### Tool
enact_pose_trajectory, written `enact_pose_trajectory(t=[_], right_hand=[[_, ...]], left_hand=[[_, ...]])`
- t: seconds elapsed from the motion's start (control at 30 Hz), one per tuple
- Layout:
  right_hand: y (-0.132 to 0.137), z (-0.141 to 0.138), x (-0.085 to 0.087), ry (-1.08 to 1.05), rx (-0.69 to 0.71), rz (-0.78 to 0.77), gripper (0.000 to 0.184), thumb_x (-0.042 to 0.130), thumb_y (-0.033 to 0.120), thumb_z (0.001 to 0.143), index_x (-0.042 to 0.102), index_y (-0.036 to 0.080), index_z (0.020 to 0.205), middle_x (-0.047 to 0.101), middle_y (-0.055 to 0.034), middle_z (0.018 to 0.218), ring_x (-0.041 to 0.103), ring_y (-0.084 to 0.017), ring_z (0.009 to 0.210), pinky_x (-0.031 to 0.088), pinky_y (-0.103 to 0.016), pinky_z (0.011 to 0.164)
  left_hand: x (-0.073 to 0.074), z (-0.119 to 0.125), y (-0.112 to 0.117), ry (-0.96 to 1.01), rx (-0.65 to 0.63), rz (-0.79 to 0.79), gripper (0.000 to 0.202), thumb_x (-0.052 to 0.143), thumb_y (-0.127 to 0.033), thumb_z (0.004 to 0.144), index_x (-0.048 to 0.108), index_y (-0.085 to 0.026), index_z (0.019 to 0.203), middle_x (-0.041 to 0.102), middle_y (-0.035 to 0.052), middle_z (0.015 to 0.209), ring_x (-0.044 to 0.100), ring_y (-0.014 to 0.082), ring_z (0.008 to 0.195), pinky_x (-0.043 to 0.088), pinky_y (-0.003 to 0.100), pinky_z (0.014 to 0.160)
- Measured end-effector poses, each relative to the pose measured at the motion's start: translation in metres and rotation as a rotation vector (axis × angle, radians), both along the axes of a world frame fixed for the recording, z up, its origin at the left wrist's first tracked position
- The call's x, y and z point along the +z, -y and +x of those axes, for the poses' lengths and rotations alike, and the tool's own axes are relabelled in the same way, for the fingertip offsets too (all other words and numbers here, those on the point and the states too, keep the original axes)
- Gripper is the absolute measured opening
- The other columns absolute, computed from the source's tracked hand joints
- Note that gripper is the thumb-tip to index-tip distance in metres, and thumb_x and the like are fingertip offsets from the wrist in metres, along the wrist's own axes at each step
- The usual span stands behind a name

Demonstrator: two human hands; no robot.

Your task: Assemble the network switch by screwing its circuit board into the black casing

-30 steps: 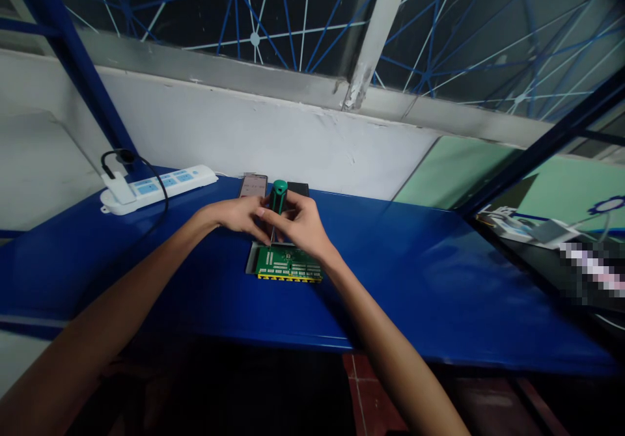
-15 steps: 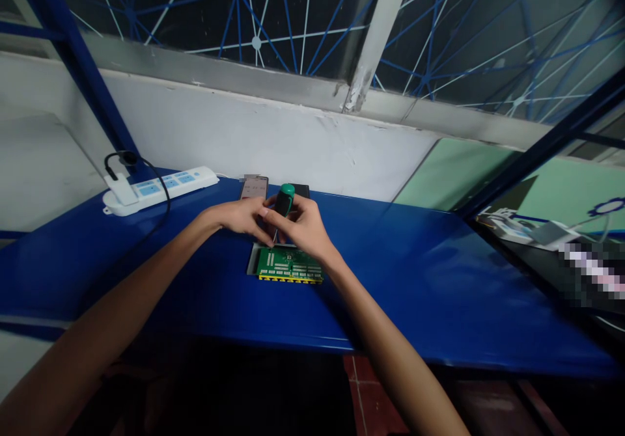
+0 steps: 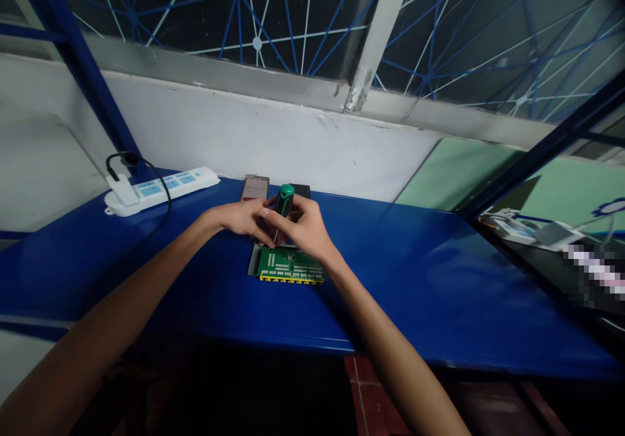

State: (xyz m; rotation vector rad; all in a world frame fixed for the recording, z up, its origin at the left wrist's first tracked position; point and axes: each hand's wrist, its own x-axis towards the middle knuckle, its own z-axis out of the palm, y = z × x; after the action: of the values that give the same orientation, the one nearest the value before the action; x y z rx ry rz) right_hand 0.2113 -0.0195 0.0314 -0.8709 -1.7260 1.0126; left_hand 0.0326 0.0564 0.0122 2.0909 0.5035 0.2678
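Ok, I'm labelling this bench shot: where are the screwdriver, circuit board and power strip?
Screwdriver (image 3: pixel 284 202): head view, handle.
Circuit board (image 3: pixel 291 264): head view, middle of green face.
Power strip (image 3: pixel 174 182): head view, middle blue socket.

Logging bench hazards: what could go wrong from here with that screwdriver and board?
1. The screwdriver in the right grip leans, its lower end near the green circuit board; a slip might scratch it.
2. The left grip is close to that lower end and could get jabbed.
3. The phone lies just beyond the left grip and might be bumped.
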Motion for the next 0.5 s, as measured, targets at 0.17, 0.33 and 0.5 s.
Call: enact_pose_trajectory(t=[0.17, 0.33, 0.5], right_hand=[[-0.0004, 0.0002, -0.0001, 0.016, -0.007, 0.028, 0.028, 0.068, 0.045, 0.081, 0.062, 0.019, 0.089, 0.061, 0.0018, 0.065, 0.053, -0.01, 0.046, 0.04, -0.026, 0.044], [-0.0006, 0.0005, -0.0007, 0.035, -0.033, 0.017, 0.031, 0.067, 0.047, 0.08, 0.064, 0.018, 0.093, 0.064, -0.0004, 0.072, 0.053, -0.01, 0.048, 0.04, -0.026, 0.045], [-0.0014, 0.0007, -0.0019, 0.05, -0.05, 0.037, 0.031, 0.067, 0.047, 0.081, 0.065, 0.018, 0.094, 0.065, -0.0009, 0.074, 0.052, -0.009, 0.05, 0.04, -0.026, 0.047]], left_hand=[[0.0041, 0.0028, 0.0033, 0.019, 0.021, 0.023, 0.031, 0.082, -0.025, 0.069, 0.068, -0.014, 0.095, 0.074, 0.005, 0.084, 0.07, 0.0185, 0.079, 0.054, 0.025, 0.068], [0.0068, 0.0038, 0.0044, 0.085, 0.015, 0.097, 0.032, 0.082, -0.026, 0.069, 0.068, -0.015, 0.095, 0.073, 0.0029, 0.083, 0.068, 0.017, 0.077, 0.052, 0.025, 0.067], [0.0083, -0.0016, -0.0003, 0.014, -0.007, 0.13, 0.024, 0.079, -0.03, 0.074, 0.071, -0.014, 0.091, 0.072, 0.0054, 0.083, 0.067, 0.0183, 0.076, 0.049, 0.026, 0.066]])
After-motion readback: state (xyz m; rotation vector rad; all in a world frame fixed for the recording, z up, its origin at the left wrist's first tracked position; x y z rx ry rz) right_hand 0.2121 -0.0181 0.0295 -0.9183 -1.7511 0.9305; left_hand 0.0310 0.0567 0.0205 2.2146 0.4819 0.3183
